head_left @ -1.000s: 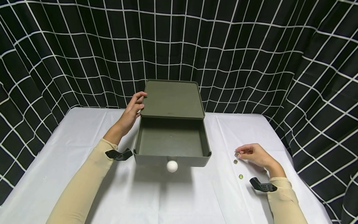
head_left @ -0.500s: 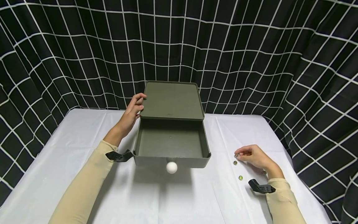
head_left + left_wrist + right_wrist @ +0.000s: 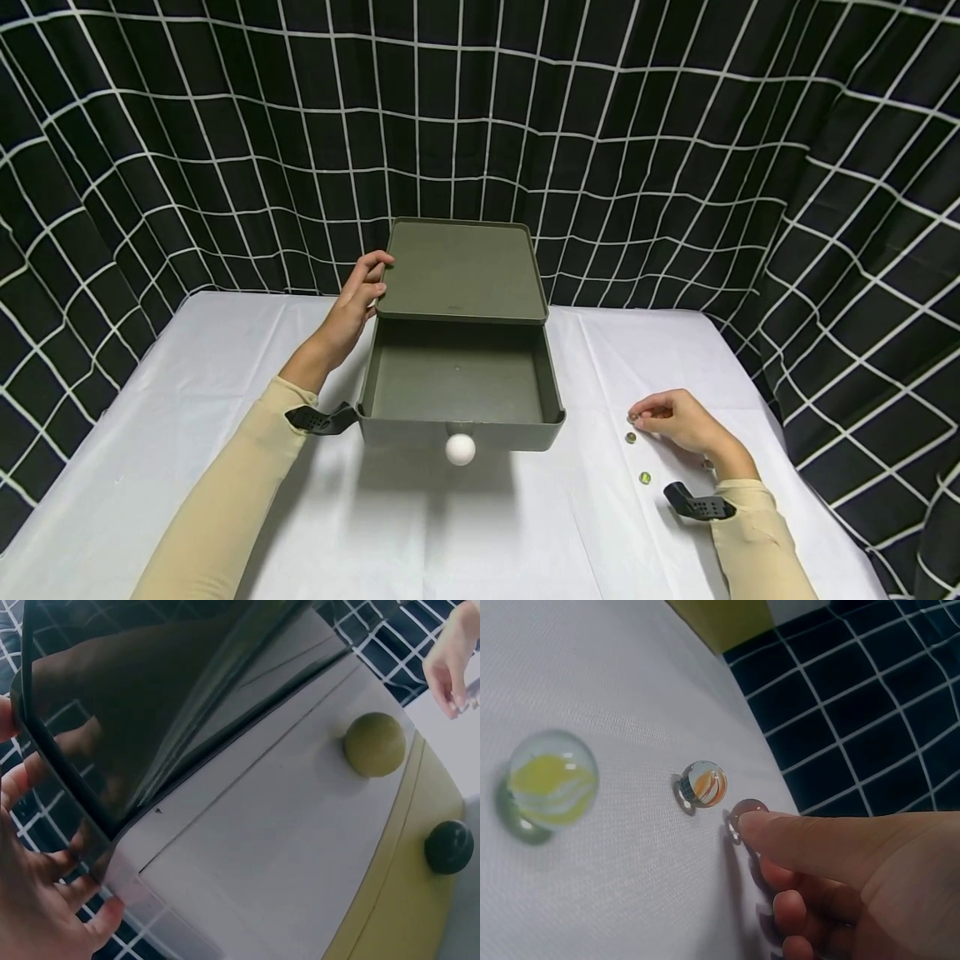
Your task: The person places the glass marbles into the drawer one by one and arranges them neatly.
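A grey-green drawer chest stands on the white cloth, its top drawer pulled out, with a white round knob. My left hand rests against the chest's left side, fingers spread and fingertips touching its edge. To the right, my right hand pinches a glass marble between thumb and finger, low at the cloth. Beside it lies a marble with orange swirls. A yellow-green marble lies nearer the front. Another marble is partly hidden by the right wrist.
Lower drawer fronts show in the left wrist view, one white with an olive knob, one yellow with a dark knob. A black gridded curtain surrounds the table. Black straps circle both wrists.
The right fingertips have closed in slightly around the marble at the cloth. The left hand, chest and other marbles stay put, apart from a small shift of the view.
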The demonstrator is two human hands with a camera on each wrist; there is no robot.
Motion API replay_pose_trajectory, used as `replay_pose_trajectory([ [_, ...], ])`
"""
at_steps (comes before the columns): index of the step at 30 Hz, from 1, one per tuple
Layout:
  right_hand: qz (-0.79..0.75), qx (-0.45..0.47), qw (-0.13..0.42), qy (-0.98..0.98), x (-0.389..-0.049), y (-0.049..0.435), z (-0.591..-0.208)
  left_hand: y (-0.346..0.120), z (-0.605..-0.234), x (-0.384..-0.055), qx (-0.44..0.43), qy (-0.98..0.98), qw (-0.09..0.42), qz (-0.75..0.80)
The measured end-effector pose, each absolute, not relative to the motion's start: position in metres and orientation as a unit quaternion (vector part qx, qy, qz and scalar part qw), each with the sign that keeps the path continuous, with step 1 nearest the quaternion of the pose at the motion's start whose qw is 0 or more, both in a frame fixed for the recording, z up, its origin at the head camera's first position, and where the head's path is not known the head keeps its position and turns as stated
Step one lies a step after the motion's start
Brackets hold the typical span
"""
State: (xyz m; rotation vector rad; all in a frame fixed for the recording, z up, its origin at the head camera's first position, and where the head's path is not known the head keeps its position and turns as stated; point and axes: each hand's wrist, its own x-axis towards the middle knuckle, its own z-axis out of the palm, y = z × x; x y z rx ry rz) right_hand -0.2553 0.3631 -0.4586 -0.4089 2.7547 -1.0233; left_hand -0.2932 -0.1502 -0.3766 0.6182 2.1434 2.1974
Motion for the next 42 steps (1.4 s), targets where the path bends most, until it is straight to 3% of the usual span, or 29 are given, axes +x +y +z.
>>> replay_pose_trajectory([
  [13, -0.341, -0.121, 0.057, 0.93, -0.257, 0.36, -0.455, -0.15, -0.377, -0.294, 0.204, 0.684, 0.001, 0.701],
  [26, -0.387, -0.173, 0.0, 0.906, -0.254, 0.348, -0.437, -0.149, -0.376, -0.294, 0.203, 0.686, 0.003, 0.699],
  [42, -0.383, -0.178, -0.085, 0.903, -0.245, 0.324, -0.386, -0.148, -0.376, -0.292, 0.201, 0.687, 0.008, 0.698],
])
